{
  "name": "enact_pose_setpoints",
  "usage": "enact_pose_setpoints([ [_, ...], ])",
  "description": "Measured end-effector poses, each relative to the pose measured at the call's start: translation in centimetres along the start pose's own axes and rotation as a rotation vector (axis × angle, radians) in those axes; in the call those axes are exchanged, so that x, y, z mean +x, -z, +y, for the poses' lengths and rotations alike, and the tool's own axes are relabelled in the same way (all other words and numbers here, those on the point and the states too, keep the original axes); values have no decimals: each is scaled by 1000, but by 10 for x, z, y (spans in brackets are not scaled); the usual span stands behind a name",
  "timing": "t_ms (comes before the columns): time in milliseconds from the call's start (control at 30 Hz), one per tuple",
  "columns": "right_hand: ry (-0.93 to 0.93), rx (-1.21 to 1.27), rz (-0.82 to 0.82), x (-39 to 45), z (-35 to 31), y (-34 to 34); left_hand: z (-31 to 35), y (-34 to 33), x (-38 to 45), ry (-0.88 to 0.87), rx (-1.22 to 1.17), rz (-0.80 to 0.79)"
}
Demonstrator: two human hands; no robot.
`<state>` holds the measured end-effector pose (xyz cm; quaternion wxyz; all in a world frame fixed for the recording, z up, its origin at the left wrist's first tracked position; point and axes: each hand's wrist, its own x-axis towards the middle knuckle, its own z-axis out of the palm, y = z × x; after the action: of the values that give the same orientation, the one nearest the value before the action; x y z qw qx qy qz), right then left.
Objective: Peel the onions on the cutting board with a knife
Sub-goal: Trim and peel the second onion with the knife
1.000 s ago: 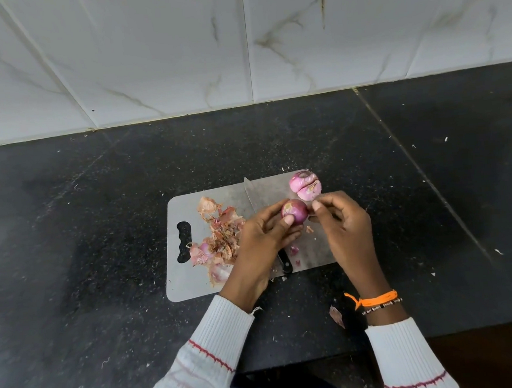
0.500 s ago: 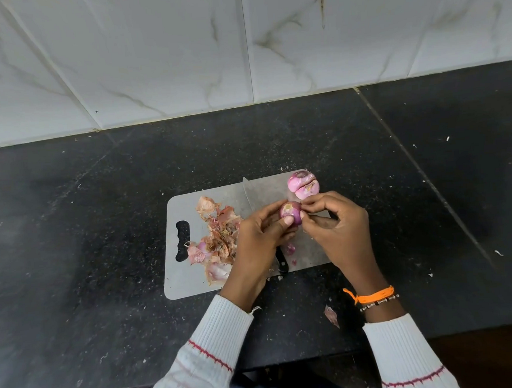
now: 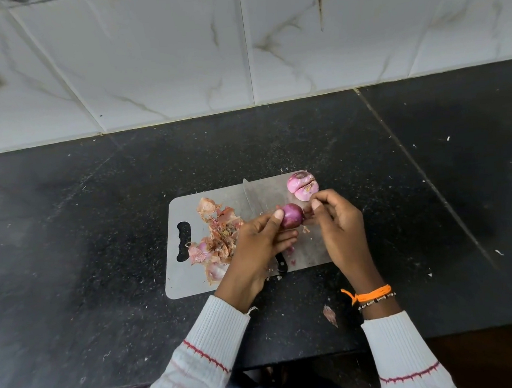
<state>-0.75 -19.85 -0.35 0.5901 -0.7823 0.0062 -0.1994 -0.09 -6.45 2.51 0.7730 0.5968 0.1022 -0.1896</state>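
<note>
My left hand [image 3: 259,241] grips a small purple onion [image 3: 292,215] above the board [image 3: 191,283], thumb on its left side and fingers curled beneath. My right hand [image 3: 337,221] pinches at the onion's right end, thumb and fingers closed together on it. A second onion [image 3: 303,186], pale pink and already peeled, sits at the board's far right corner, just beyond my right fingers. The knife [image 3: 253,198] lies on the board with its blade pointing far; the black handle shows near my left hand, the middle hidden under it. A heap of skins [image 3: 217,241] lies on the left part of the board. One skin scrap [image 3: 329,314] lies on the dark counter [image 3: 87,249] between my wrists.
</note>
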Motion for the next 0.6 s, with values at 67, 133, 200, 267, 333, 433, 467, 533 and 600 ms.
enact_pose_setpoints([
  [67,32,-82,16,-2,-2,-2,1,-1,-2,38,-23,-18],
  [133,58,-113,48,-4,-3,-3,3,-3,-4,68,-40,-41],
  [200,86,-139,76,-4,-2,-1,4,-3,-6,97,-58,-65],
  [267,115,-150,99,-5,1,1,6,-4,-9,122,-69,-79],
  [333,109,-96,97,-7,0,2,7,-4,-11,144,-89,-80],
  [433,5,54,15,-10,-7,4,8,-4,-12,172,-133,-79],
  [467,3,77,-16,-10,-9,4,8,-4,-13,177,-142,-81],
  [533,19,86,-40,-11,-12,2,8,-3,-14,176,-149,-88],
  [600,21,81,-27,-11,-14,-2,9,0,-14,160,-146,-87],
])
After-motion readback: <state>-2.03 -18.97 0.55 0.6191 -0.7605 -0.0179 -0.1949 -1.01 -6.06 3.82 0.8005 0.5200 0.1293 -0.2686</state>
